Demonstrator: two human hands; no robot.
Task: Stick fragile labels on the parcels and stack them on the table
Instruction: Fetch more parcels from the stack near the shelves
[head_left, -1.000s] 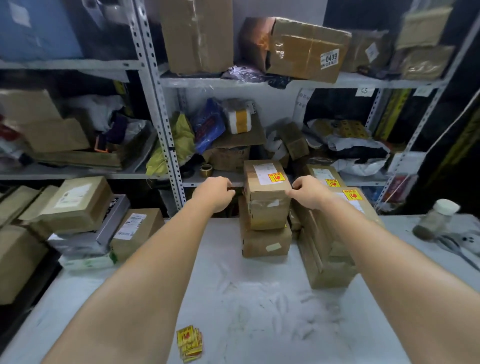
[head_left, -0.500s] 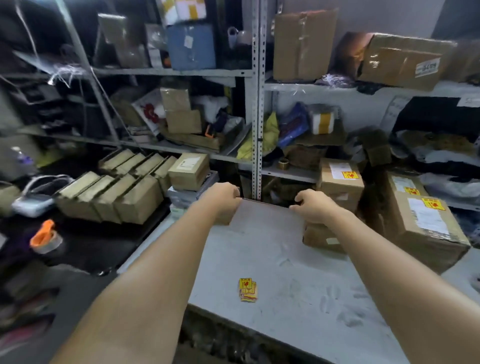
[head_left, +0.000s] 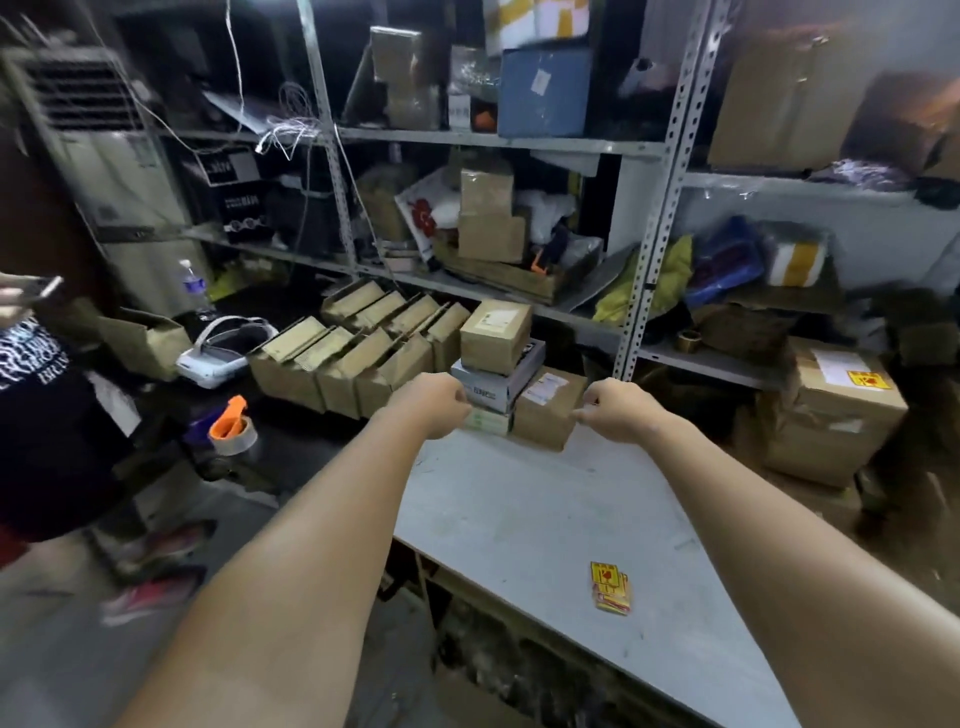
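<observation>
Unlabelled parcels are piled at the table's (head_left: 519, 519) far left corner: a brown parcel (head_left: 545, 410), a flat grey box (head_left: 498, 382) and a small brown parcel (head_left: 493, 332) on top of that. My left hand (head_left: 436, 405) reaches to the grey box's near end with loosely curled fingers and holds nothing. My right hand (head_left: 618, 410) is at the brown parcel's right edge, also loosely curled, one fingertip close to the cardboard. A stack of yellow fragile labels (head_left: 612, 595) lies on the table near its front. A labelled parcel (head_left: 841, 395) stands at the right.
Metal shelving (head_left: 654, 223) full of boxes and bags rises behind the table. A row of several cardboard boxes (head_left: 363, 348) and an orange tape dispenser (head_left: 234, 428) sit on the lower dark surface at left. Another person (head_left: 47, 415) stands at the far left.
My view and both hands have swung left, away from the stacked labelled parcels and over to the unlabelled pile at the table's left corner.
</observation>
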